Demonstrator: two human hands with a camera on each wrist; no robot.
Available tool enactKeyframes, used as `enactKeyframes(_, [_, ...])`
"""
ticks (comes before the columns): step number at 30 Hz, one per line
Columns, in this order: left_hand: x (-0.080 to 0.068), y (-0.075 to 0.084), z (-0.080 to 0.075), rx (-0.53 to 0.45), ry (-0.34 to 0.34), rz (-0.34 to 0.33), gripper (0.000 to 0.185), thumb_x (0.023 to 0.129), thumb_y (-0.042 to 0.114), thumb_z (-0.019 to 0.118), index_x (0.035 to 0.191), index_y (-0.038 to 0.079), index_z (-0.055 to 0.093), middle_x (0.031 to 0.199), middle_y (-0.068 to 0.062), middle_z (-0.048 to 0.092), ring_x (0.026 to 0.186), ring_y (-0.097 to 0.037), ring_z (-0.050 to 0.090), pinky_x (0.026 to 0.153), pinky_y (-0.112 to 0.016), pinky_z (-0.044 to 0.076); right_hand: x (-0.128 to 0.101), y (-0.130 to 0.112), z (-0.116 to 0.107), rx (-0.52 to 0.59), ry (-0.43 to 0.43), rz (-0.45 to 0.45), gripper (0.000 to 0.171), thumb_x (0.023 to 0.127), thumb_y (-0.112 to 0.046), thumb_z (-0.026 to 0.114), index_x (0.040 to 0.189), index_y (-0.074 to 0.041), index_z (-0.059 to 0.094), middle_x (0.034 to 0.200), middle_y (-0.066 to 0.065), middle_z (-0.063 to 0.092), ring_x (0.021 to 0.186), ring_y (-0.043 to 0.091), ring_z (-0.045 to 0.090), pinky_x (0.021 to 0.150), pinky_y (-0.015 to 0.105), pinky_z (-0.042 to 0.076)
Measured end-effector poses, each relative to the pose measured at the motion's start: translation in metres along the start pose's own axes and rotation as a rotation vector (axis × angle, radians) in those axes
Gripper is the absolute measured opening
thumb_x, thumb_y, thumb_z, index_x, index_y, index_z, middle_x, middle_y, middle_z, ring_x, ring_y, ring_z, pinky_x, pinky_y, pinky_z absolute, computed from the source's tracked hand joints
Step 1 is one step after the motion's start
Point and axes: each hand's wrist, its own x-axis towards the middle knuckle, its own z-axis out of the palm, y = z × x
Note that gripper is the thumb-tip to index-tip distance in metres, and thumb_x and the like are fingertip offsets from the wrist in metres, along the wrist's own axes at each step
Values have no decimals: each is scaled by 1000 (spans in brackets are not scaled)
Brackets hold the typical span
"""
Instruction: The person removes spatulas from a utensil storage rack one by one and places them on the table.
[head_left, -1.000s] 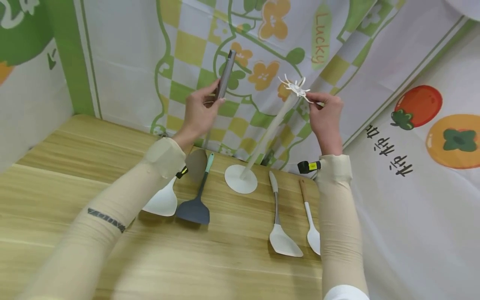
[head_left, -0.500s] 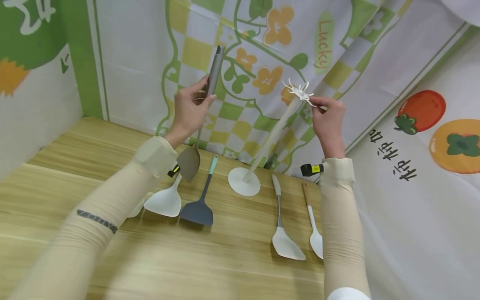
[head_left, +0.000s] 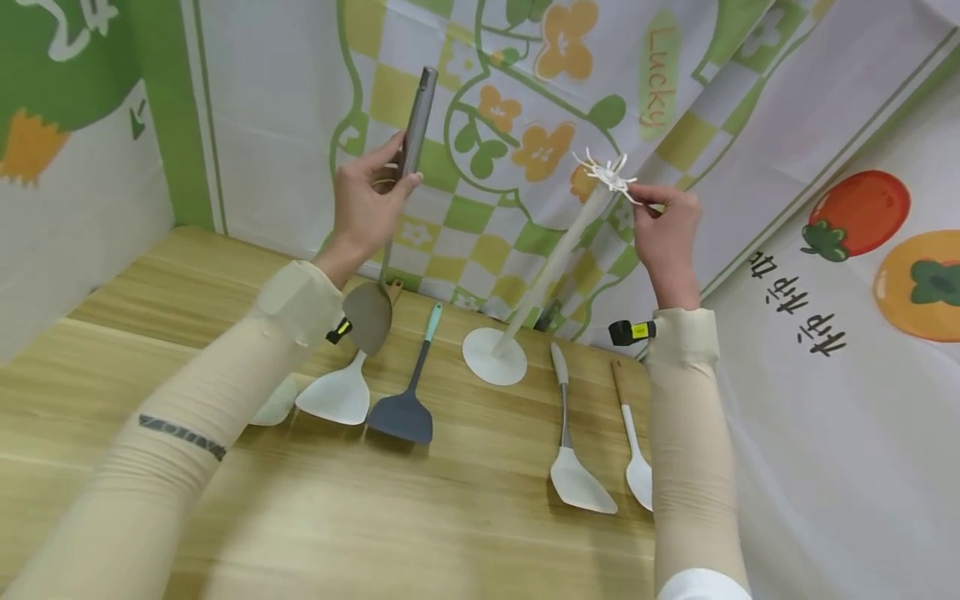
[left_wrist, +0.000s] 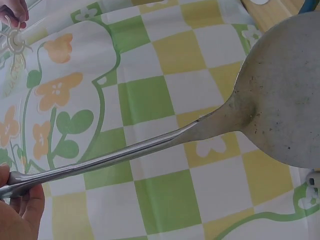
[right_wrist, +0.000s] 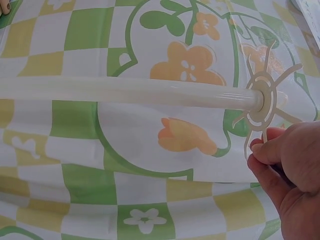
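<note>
Backdrop [head_left: 735, 100]: a printed cloth with checks and flowers is hung across the top of the head view, behind everything.
Table [head_left: 420, 517]: the wooden top fills the lower half.
Rack [head_left: 551, 262]: a white pole is stood on a round base at centre; hooks are spread at its top.
Metal turner [head_left: 390, 225]: held upright at upper centre-left, blade down, above the lying tools.
Left hand [head_left: 367, 208]: fingers are curled round the turner's handle.
Right hand [head_left: 667, 237]: a hook at the rack's top is pinched at upper right.
White turner [head_left: 337, 392]: laid at centre-left, partly hidden by the blade.
Grey turner [head_left: 408, 392]: laid just beside it.
White spatula [head_left: 573, 450]: laid right of the base.
Spoon [head_left: 633, 450]: laid at the right sleeve, partly covered.
</note>
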Motion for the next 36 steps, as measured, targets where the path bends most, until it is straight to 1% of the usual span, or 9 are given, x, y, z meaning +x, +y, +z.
enactKeyframes(2, [2, 2, -2, -8, 9, -15, 52, 92, -3, 71, 140, 11, 59, 123, -20, 70, 97, -20, 71, 86, -24, 61, 2, -1, -1, -10, 1, -14, 23, 92, 9, 59, 100, 3, 79, 105, 19, 76, 91, 13, 70, 77, 12, 57])
enactKeyframes(5, [4, 4, -5, -4, 22, -14, 52, 92, -4, 71, 140, 11, 59, 125, -19, 70, 96, -19, 70, 86, -24, 61, 4, -2, -2, -15, 1, -17, 22, 93, 9, 59, 100, 3, 79, 105, 19, 76, 91, 12, 70, 79, 13, 58])
enactKeyframes(9, [6, 5, -9, 25, 36, -7, 50, 92, -3, 71, 139, 13, 61, 124, -18, 70, 92, -16, 69, 84, -22, 61, 5, -2, -4, -17, -11, 12, 22, 94, 7, 58, 101, 3, 79, 107, 18, 76, 91, 10, 69, 81, 15, 58])
enactKeyframes(15, [5, 1, -17, 88, 36, -7, 50, 93, 1, 71, 139, 17, 61, 123, -16, 70, 91, -17, 68, 79, -16, 59, 3, -1, -5, -14, -11, 16, 22, 94, 8, 59, 101, 3, 79, 107, 17, 76, 90, 9, 69, 81, 14, 58])
enactKeyframes(18, [5, -2, -22, 106, 36, -2, 51, 93, 2, 72, 139, 18, 61, 128, -15, 69, 91, -18, 68, 78, -15, 58, 3, -1, -5, -17, -9, 4, 22, 94, 7, 59, 101, 2, 79, 106, 18, 76, 90, 9, 69, 81, 14, 58])
enactKeyframes(22, [3, -4, -30, 126, 39, 1, 50, 93, 3, 73, 139, 17, 61, 130, -15, 68, 89, -14, 68, 78, -14, 58, 2, -2, -4, -20, -14, 6, 22, 94, 6, 59, 101, 2, 79, 106, 18, 76, 90, 10, 69, 82, 15, 58])
enactKeyframes(25, [1, -6, -36, 128, 43, -14, 48, 93, 2, 73, 138, 16, 62, 126, -17, 69, 86, -10, 66, 77, -13, 58, 1, -2, -4, -22, -14, -2, 22, 94, 7, 59, 101, 2, 79, 106, 17, 76, 91, 10, 69, 81, 14, 58])
enactKeyframes(31, [-3, -11, -47, 161, 45, -42, 49, 93, 4, 73, 139, 16, 60, 127, -19, 68, 85, -4, 63, 78, -11, 57, -1, -4, -2, -3, -8, -6, 22, 93, 8, 60, 99, 2, 80, 105, 18, 76, 89, 9, 69, 80, 13, 58])
enactKeyframes(36, [-2, -15, -54, 175, 52, -66, 51, 93, 3, 73, 139, 17, 59, 128, -19, 68, 84, -3, 63, 77, -11, 57, -2, -5, -2, -1, -17, 9, 22, 93, 8, 59, 99, 2, 79, 105, 18, 76, 89, 9, 69, 81, 13, 58])
